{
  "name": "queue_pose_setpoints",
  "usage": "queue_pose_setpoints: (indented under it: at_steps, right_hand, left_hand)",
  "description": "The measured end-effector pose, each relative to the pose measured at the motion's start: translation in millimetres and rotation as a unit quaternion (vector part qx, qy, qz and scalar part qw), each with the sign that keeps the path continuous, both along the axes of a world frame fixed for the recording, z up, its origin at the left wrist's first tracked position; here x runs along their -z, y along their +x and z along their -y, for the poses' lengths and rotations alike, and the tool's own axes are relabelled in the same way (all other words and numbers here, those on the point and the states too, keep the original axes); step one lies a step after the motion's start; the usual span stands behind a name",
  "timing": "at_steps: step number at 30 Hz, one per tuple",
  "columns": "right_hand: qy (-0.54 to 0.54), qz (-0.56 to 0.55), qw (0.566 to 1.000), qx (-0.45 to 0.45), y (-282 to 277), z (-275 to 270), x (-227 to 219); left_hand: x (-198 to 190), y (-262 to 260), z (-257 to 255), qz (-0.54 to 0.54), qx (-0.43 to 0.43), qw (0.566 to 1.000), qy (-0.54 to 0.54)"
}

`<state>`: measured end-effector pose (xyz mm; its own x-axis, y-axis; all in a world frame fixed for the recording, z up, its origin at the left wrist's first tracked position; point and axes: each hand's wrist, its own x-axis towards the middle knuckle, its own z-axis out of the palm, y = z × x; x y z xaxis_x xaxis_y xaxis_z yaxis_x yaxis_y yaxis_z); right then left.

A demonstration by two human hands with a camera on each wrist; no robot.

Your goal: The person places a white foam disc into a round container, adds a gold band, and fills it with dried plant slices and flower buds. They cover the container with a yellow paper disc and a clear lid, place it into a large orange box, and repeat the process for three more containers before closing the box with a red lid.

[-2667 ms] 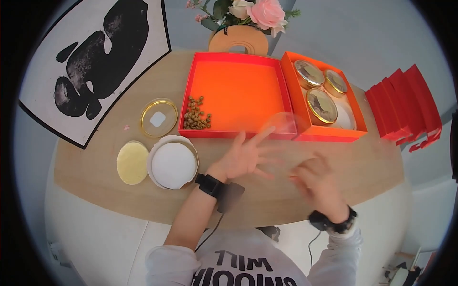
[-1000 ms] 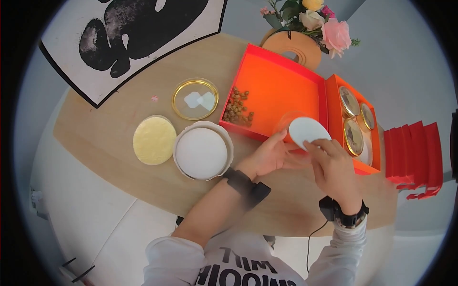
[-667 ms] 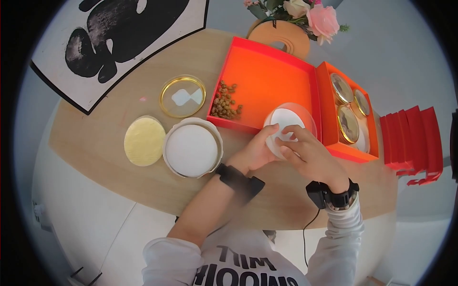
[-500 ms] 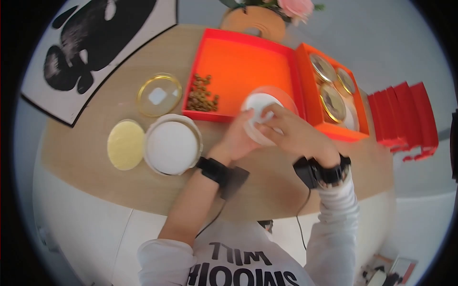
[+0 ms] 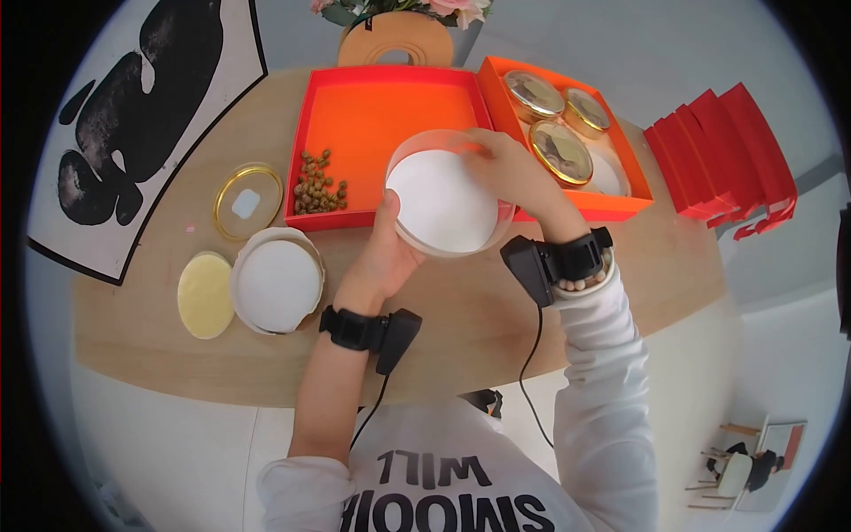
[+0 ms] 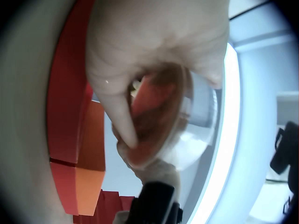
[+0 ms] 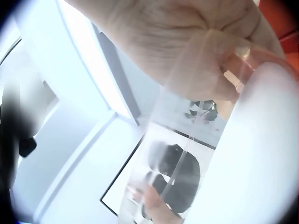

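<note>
In the head view my left hand point(image 5: 386, 257) holds a clear round plastic tub point(image 5: 425, 142) at its left side, thumb up along the wall. Inside the tub lies a white disc point(image 5: 439, 204) that covers its bottom. The tub is tilted so its mouth faces up toward the head camera. My right hand point(image 5: 523, 177) curls its fingers over the far right rim; the fingertips are blurred. The left wrist view shows the left hand point(image 6: 154, 32) spread around the tub's wall point(image 6: 201, 121). Close to the right wrist camera, the white disc point(image 7: 261, 154) stands behind the clear wall.
Left of the hands are a white round container point(image 5: 238, 282) with a white disc in it, a yellow disc point(image 5: 206, 295) and a gold-rimmed lid point(image 5: 266, 213). Small brown balls point(image 5: 319, 188) lie in an orange tray point(image 5: 390, 106). An orange box point(image 5: 638, 197) holds three gold-lidded jars; red bags point(image 5: 727, 151) stand right.
The right hand brought the white disc to the tub, and the disc now lies inside it. The left hand turned from an open spread to gripping the tub. The head view also shifted.
</note>
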<state>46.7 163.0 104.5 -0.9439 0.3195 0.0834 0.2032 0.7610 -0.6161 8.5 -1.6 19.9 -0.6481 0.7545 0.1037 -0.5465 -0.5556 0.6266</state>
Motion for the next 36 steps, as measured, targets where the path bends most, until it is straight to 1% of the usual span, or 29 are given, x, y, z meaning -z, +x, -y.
queue_pose_setpoints:
  at_steps: [1, 2, 3, 4, 5, 6, 7, 8, 9, 10, 12, 13, 14, 15, 16, 17, 18, 19, 21, 22, 24, 25, 27, 29, 30, 31, 33, 35, 36]
  right_hand:
    - [0.009, -0.02, 1.0, -0.013, -1.4, -4.7, -0.4]
    - [0.017, -0.041, 0.999, -0.027, -3.9, -8.3, -2.2]
    - [-0.011, -0.041, 0.999, -0.014, -7.6, -10.5, -7.0]
    - [-0.04, -0.042, 0.998, -0.002, -12.7, -12.7, -14.0]
    - [-0.069, -0.044, 0.997, 0.011, -17.9, -13.9, -20.4]
    - [-0.055, -0.066, 0.996, 0.028, -23.5, -11.8, -23.8]
    - [-0.04, -0.073, 0.996, 0.015, -30.3, -12.0, -24.4]
    - [-0.024, -0.081, 0.996, 0.001, -39.0, -12.6, -24.1]
    - [-0.009, -0.089, 0.996, -0.016, -46.1, -10.4, -23.2]
    - [0.002, -0.085, 0.996, -0.006, -50.2, -7.0, -23.0]
    - [0.023, -0.079, 0.997, 0.009, -57.9, -5.5, -22.9]
    - [0.035, -0.1, 0.994, 0.009, -64.9, -14.3, -14.9]
    - [0.045, -0.118, 0.992, 0.01, -70.8, -25.0, -6.8]
    - [0.027, -0.089, 0.995, 0.038, -73.3, -28.3, -8.8]
    - [0.065, -0.109, 0.991, 0.039, -72.3, -30.6, -7.5]
    - [0.068, -0.125, 0.989, 0.026, -73.0, -36.5, -5.6]
    - [0.073, -0.14, 0.987, 0.014, -73.3, -42.2, -3.5]
    - [0.077, -0.154, 0.985, 0.003, -74.7, -47.0, 0.3]
    - [-0.003, -0.117, 0.992, 0.047, -72.9, -40.5, -7.8]
    - [-0.042, -0.1, 0.992, 0.07, -71.3, -38.0, -13.1]
    - [-0.019, -0.109, 0.994, 0.013, -54.4, -28.6, -19.8]
    - [-0.006, -0.114, 0.993, -0.017, -43.1, -23.2, -23.0]
    - [0.002, -0.14, 0.99, -0.019, -16.2, -12.1, -27.9]
    - [-0.079, -0.064, 0.993, 0.053, 6.5, -7.5, -42.0]
    - [-0.082, -0.075, 0.991, 0.07, 14.2, -12.6, -42.5]
    - [-0.086, -0.087, 0.989, 0.086, 20.5, -19.7, -42.4]
    - [-0.117, -0.086, 0.984, 0.101, 25.7, -18.2, -41.4]
    - [-0.172, -0.068, 0.977, 0.102, 27.9, -12.7, -41.1]
    - [-0.141, -0.064, 0.985, 0.072, 26.8, -11.7, -35.1]
  left_hand:
    - [-3.3, 5.1, -2.4, -0.053, -0.088, 0.995, 0.006]
    - [-11.3, 11.7, -0.2, -0.116, -0.202, 0.972, -0.022]
    - [-21.9, 18.5, 2.3, -0.169, -0.318, 0.93, -0.068]
    - [-36.9, 28.1, 10.2, -0.227, -0.452, 0.851, -0.143]
    - [-51.0, 43.0, 18.7, -0.363, -0.453, 0.804, -0.128]
    - [-66.7, 57.6, 21.3, -0.482, -0.404, 0.763, -0.148]
    - [-82.3, 72.3, 24.1, -0.59, -0.353, 0.711, -0.148]
    - [-94.4, 85.0, 18.5, -0.678, -0.255, 0.665, -0.184]
    - [-92.1, 97.7, 6.9, -0.663, -0.212, 0.686, -0.212]
    - [-85.2, 107.0, -4.2, -0.645, -0.171, 0.705, -0.242]
    - [-67.9, 109.2, -16.7, -0.669, -0.228, 0.687, -0.17]
    - [-61.3, 109.5, -18.1, -0.68, -0.253, 0.675, -0.137]
    - [-64.0, 113.8, -12.6, -0.673, -0.177, 0.71, -0.111]
    - [-70.2, 120.9, -5.1, -0.659, -0.101, 0.741, -0.084]
    - [-72.6, 126.4, -0.4, -0.639, -0.024, 0.767, -0.053]
    - [-66.6, 128.4, -0.6, -0.605, 0.116, 0.787, 0.03]
    - [-62.8, 130.1, -1.0, -0.554, 0.252, 0.785, 0.115]
    - [-63.9, 138.1, -0.9, -0.569, 0.332, 0.739, 0.145]
    - [-75.6, 152.0, 2.9, -0.579, 0.486, 0.624, 0.2]
    - [-74.8, 151.8, 4.7, -0.571, 0.47, 0.646, 0.19]
    - [-74.3, 148.7, 7.6, -0.554, 0.435, 0.688, 0.172]
    - [-73.0, 138.0, 9.3, -0.536, 0.384, 0.74, 0.132]
    - [-72.1, 97.2, 20.5, -0.485, 0.273, 0.829, 0.05]
    - [-84.5, 61.8, 40.8, -0.411, 0.19, 0.892, -0.004]
    - [-83.4, 52.2, 47.5, -0.328, 0.12, 0.937, -0.01]
    - [-80.3, 43.8, 51.4, -0.241, 0.049, 0.969, -0.016]
    - [-71.2, 29.4, 50.3, -0.13, -0.13, 0.982, -0.044]
    - [-56.5, 24.7, 21.7, -0.12, -0.269, 0.945, -0.14]
    - [-47.7, 21.5, 8.0, -0.114, -0.335, 0.916, -0.187]
